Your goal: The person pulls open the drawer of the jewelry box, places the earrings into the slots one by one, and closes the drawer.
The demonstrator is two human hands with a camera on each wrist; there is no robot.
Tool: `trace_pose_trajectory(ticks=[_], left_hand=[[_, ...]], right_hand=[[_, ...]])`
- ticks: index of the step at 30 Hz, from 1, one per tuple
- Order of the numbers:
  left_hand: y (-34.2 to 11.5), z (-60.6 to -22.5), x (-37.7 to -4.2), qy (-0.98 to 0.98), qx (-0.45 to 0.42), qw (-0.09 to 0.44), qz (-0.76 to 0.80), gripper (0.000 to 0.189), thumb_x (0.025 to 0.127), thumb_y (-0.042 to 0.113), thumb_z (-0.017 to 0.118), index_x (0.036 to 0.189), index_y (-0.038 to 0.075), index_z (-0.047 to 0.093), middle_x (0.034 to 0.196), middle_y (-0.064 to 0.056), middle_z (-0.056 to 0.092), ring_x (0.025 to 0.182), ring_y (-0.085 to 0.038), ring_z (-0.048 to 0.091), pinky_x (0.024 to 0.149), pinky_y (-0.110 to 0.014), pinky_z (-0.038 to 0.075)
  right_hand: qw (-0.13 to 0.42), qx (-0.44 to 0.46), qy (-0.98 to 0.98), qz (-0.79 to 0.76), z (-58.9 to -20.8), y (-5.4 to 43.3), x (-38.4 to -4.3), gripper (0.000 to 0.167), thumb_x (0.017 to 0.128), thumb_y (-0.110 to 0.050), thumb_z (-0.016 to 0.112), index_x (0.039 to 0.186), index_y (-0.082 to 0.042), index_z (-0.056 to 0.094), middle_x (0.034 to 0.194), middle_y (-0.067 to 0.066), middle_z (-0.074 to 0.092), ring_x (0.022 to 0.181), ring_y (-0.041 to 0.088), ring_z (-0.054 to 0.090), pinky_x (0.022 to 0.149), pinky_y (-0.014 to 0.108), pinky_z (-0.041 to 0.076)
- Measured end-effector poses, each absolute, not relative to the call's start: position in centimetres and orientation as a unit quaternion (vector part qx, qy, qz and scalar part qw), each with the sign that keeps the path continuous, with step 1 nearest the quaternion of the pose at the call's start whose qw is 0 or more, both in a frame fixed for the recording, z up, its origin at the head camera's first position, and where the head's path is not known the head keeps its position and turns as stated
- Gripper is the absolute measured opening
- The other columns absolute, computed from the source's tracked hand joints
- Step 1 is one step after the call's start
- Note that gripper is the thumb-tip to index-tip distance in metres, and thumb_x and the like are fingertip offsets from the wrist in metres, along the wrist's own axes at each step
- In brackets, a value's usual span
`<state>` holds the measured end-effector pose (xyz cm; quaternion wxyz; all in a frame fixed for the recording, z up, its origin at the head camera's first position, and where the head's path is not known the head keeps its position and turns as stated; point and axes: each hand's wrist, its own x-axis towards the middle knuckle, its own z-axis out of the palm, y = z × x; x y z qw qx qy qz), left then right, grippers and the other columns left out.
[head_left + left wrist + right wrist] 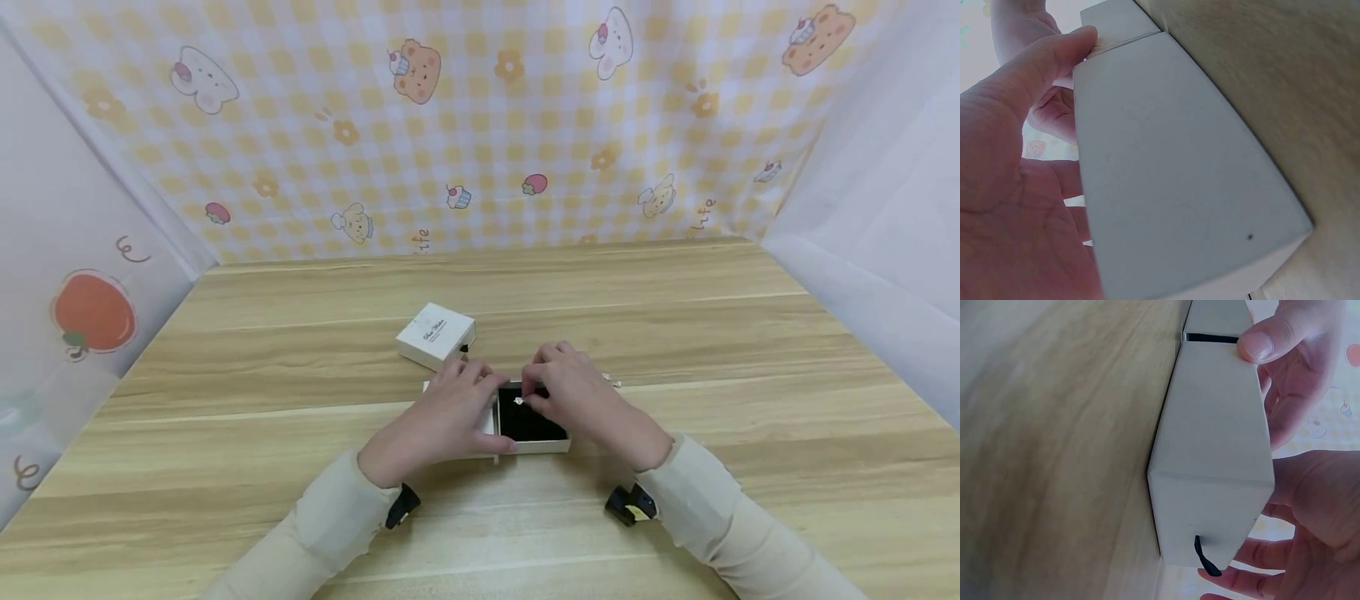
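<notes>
Trinket, silvery, in right hand's pinch; black-lined box in left hand's grip.

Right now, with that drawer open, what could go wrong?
The tiny trinket, apparently pinched by the right hand over the black lining, might slip loose. If the left hand eases off the white box, the open drawer could shift.

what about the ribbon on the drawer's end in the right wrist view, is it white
No, the ribbon sticking out of the end of the white drawer is black.
</notes>
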<state>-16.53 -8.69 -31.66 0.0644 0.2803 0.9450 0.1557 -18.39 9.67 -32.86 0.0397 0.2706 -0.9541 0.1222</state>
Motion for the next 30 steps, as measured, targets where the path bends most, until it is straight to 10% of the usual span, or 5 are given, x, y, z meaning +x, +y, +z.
trace_pose_trajectory(ticks=[30], left_hand=[[-8.68, -31.78, -16.51, 0.945, 0.28, 0.06, 0.159, 0.077, 0.072, 0.05, 0.074, 0.132, 0.008, 0.051, 0.127, -0.009, 0.05, 0.119, -0.032, 0.039, 0.099, -0.052, 0.033]], right_hand=[[0.069, 0.286, -0.951, 0.092, -32.29, 9.9, -17.81, 0.007, 0.08, -0.015, 0.073, 0.081, -0.015, 0.066, 0.095, 0.004, 0.059, 0.091, 0.024, 0.051, 0.078, 0.041, 0.044]])
